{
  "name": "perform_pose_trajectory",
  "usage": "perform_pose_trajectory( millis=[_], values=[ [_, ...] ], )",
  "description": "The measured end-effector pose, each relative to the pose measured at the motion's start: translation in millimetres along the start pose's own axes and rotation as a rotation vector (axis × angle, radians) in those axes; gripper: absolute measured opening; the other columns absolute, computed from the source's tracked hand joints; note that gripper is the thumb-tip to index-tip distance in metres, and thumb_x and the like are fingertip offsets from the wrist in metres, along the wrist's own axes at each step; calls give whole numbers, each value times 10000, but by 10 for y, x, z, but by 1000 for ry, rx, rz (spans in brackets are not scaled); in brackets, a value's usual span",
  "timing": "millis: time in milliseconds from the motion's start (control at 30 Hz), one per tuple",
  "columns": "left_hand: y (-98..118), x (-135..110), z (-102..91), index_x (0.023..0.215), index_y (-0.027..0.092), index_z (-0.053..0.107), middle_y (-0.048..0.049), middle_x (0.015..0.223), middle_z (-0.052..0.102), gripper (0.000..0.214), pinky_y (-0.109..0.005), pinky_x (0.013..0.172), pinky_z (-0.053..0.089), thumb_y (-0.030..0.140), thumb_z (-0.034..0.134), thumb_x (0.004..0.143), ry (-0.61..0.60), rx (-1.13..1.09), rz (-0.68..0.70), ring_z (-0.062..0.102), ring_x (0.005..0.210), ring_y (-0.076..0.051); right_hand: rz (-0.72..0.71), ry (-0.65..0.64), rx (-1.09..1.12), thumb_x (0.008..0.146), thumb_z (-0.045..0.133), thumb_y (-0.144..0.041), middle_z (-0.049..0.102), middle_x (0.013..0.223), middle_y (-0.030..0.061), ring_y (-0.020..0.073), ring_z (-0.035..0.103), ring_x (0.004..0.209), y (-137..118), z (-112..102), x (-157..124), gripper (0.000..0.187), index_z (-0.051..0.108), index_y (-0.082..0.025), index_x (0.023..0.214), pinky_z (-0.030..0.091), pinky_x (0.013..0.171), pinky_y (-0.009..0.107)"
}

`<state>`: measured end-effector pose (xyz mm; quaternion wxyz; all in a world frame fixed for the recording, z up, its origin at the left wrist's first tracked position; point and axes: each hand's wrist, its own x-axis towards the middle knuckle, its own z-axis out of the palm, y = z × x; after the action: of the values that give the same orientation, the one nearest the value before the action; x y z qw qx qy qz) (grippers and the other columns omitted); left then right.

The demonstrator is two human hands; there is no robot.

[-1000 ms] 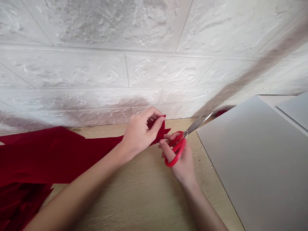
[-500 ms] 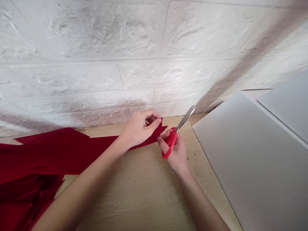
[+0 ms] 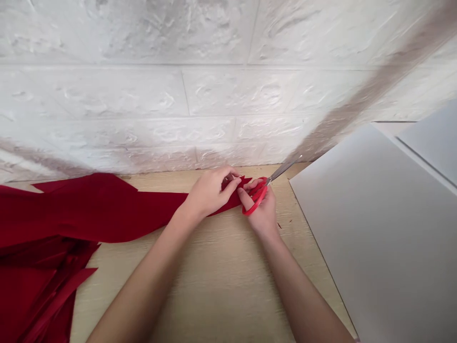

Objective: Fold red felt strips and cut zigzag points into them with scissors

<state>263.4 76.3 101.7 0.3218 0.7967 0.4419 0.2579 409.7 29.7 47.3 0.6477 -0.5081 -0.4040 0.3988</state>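
A long strip of dark red fabric (image 3: 117, 214) stretches across the wooden surface from the left edge toward the middle. Its pointed right end is pinched between the thumb and fingers of my left hand (image 3: 212, 190). Close by on the right, my right hand (image 3: 263, 207) has a pair of scissors (image 3: 257, 196) with red handles looped round its fingers. The metal blades lie together and point up and right, away from the fabric. My right thumb and fingertips are at the fabric's end too; whether they grip it I cannot tell.
More red fabric pieces (image 3: 39, 290) lie in a loose pile at lower left. A white brick-patterned wall (image 3: 150, 95) rises behind the wooden surface (image 3: 214, 276). Large white panels (image 3: 378, 219) stand on the right. Tiny red scraps (image 3: 279, 226) lie near my right wrist.
The view has tilted down slightly. My right hand has come closer to my left at the fabric's end, and the scissors have turned to point more to the right.
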Motion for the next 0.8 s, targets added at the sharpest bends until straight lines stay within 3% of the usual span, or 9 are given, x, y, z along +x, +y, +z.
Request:
perform_pose_trajectory(
  millis=[100, 167, 233, 333, 567, 800],
  values=[
    [-138, -274, -253, 1319, 167, 597, -147, 1239, 710, 545, -454, 930, 525, 567, 540, 954, -133, 274, -78, 677, 1106, -326, 2, 21, -24, 707, 809, -333, 569, 786, -44, 121, 570, 722, 18, -6, 9, 354, 490, -240, 830, 501, 687, 275],
    [-252, -485, -453, 1404, 179, 540, -165, 1331, 663, 757, -484, 956, 519, 713, 579, 868, -268, 352, -155, 644, 1173, -367, 51, 44, -22, 695, 818, -350, 576, 799, -40, 117, 555, 679, 18, -12, 21, 384, 475, -243, 832, 483, 585, 251],
    [-386, -637, -625, 1450, 197, 507, -157, 1416, 607, 862, -471, 1023, 492, 759, 621, 806, -369, 363, -182, 590, 1260, -366, 107, 76, -12, 679, 824, -379, 583, 802, -36, 118, 538, 631, 16, -12, 33, 418, 460, -249, 838, 438, 480, 232],
    [-592, -663, -780, 1479, 233, 488, -120, 1483, 543, 891, -441, 1104, 432, 750, 659, 774, -418, 367, -149, 494, 1362, -346, 122, 108, 6, 649, 837, -389, 591, 802, -31, 129, 548, 633, 16, -3, 45, 446, 458, -251, 839, 418, 432, 223],
    [-803, -358, -867, 1316, 227, 643, -107, 1360, 589, 716, -401, 1073, 404, 739, 616, 817, -471, 406, -62, 513, 1272, -320, 77, 151, 44, 602, 864, -366, 590, 815, -31, 117, 537, 618, 15, -17, 77, 481, 456, -249, 828, 422, 453, 228],
    [-947, -333, -775, 1227, 202, 656, -127, 1210, 617, 677, -357, 903, 470, 748, 594, 832, -413, 370, 45, 597, 1080, -283, 76, 156, 38, 620, 851, -362, 582, 818, -22, 136, 551, 663, 24, -38, 92, 458, 454, -257, 821, 423, 462, 231]
  ],
)
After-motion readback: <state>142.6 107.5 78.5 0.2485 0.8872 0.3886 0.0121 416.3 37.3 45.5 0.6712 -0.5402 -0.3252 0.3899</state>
